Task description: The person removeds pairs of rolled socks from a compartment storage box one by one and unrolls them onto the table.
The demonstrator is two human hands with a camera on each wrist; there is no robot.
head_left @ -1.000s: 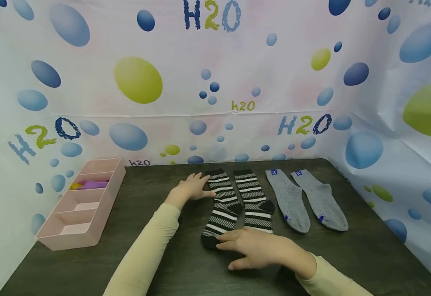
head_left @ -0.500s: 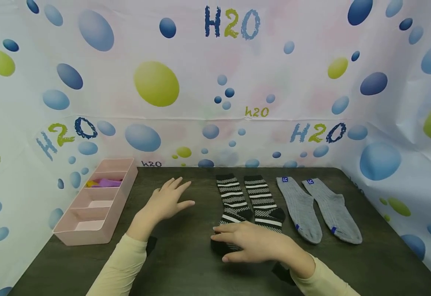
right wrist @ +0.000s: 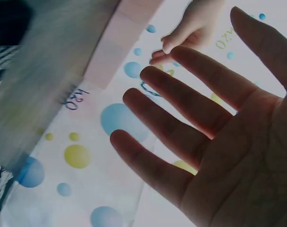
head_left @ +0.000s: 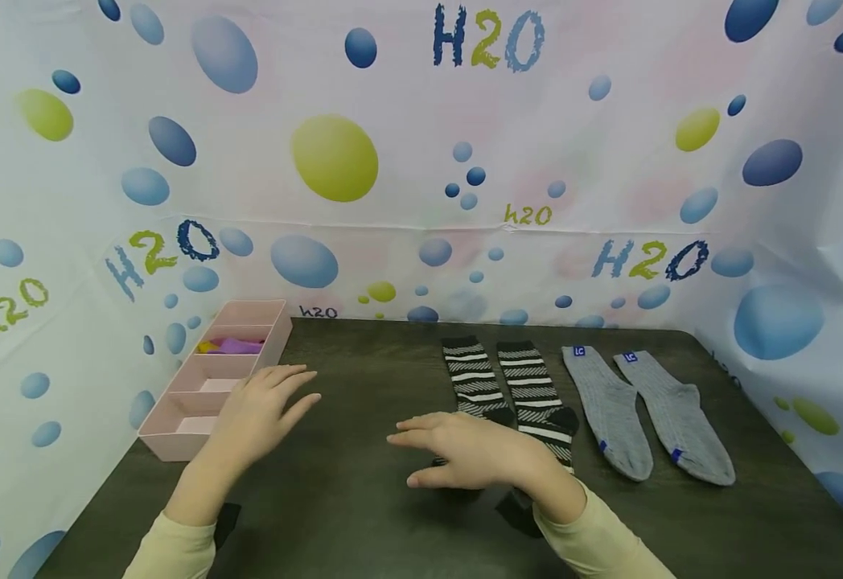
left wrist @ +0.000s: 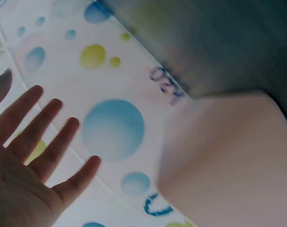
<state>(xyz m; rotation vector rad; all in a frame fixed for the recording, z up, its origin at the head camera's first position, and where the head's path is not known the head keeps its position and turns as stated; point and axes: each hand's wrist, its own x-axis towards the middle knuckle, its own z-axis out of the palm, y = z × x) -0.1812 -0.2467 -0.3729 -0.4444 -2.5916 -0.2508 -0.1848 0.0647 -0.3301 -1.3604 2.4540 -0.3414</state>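
My left hand (head_left: 251, 414), fingers spread and holding nothing, overlaps the right side of the pink divided box (head_left: 273, 351) in the head view. In the left wrist view its palm and straight fingers (left wrist: 56, 146) show beside the blurred box wall (left wrist: 228, 161). My right hand (head_left: 472, 454) has its fingers extended with nothing in them, above the toe end of a black-and-white striped sock (head_left: 474, 376), whose lower part it hides. A second striped sock (head_left: 533, 382) lies to the right of the first. Farther right lie two grey socks, one (head_left: 607, 410) beside the other (head_left: 678, 418).
Yellow and purple items (head_left: 236, 346) sit in one box compartment; other compartments show bare floors. The dark table (head_left: 363, 523) ends at a white patterned sheet (head_left: 407, 104) behind and at both sides.
My left hand has moved left from the striped sock to the box. My right hand stays over the sock's toe end, slightly farther left. The head view has turned left.
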